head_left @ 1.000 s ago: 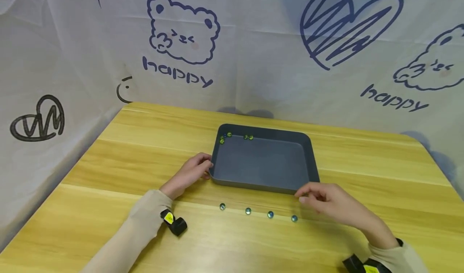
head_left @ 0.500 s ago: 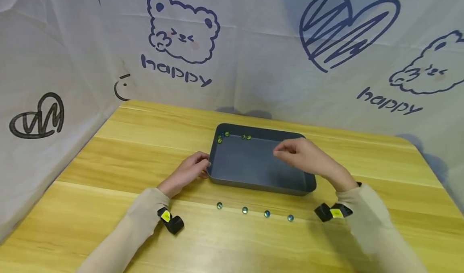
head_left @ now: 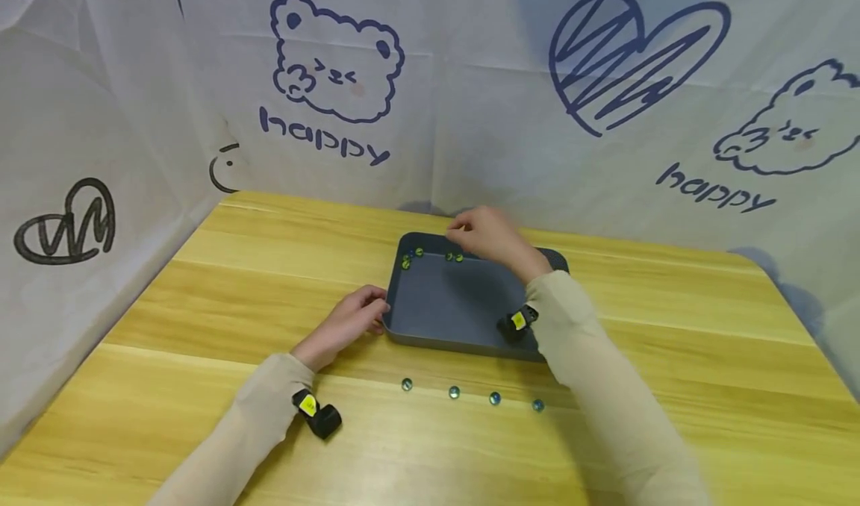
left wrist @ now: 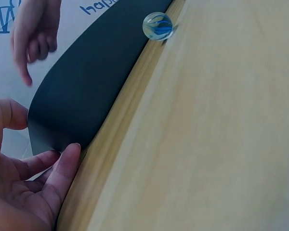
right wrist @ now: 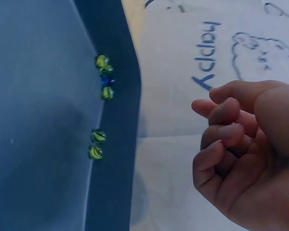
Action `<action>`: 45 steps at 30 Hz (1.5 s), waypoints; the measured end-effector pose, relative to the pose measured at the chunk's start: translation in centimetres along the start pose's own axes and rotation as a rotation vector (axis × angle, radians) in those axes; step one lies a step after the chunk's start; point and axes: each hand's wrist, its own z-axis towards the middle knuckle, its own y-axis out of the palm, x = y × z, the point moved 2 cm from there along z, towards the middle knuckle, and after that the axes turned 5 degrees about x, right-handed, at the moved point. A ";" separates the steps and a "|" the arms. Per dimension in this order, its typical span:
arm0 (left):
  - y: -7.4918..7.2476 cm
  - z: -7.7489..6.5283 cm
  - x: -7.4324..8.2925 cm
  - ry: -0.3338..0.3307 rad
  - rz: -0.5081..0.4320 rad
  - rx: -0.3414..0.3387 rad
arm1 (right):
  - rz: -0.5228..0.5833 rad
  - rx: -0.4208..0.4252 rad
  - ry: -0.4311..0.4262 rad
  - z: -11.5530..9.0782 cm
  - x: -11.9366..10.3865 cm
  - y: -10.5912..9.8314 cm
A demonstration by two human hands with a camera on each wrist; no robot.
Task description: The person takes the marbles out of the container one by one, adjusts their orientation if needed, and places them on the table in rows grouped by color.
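A dark grey rectangular tray (head_left: pixel 463 297) lies on the wooden table, with its near right part hidden by my right forearm. My left hand (head_left: pixel 347 322) grips its near left corner, thumb at the rim and fingers against the outer wall. Green-yellow marbles (head_left: pixel 406 264) and a blue marble (right wrist: pixel 107 82) cluster in the far left corner, and two more green-yellow marbles (head_left: pixel 454 257) sit against the back wall. Over that back wall hovers my right hand (head_left: pixel 489 233), loosely curled with the index finger longer, and nothing shows between its fingers.
Several clear marbles with blue swirls (head_left: pixel 494 398) stand in a spaced row in front of the tray. Behind the wooden table (head_left: pixel 201 431) hangs a white cloth (head_left: pixel 484 148) with drawings, and it continues along the left side.
My right hand has left the tray's near right corner and crossed over the tray to its far wall. The left hand stays at the near left corner, and the marbles keep their places.
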 end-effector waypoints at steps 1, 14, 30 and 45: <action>0.0 0.0 0.0 0.001 0.002 0.001 | -0.008 -0.023 0.003 0.6 -0.1 0.4; -0.1 0.1 0.3 0.031 -0.012 -0.019 | -0.180 -0.062 -0.010 4.8 -0.8 5.5; 0.0 0.0 -0.1 0.016 -0.014 0.003 | -0.199 0.103 0.129 6.2 -0.3 8.1; -0.2 -0.2 -0.2 0.023 -0.015 0.005 | -0.190 0.026 0.127 6.5 -1.0 8.8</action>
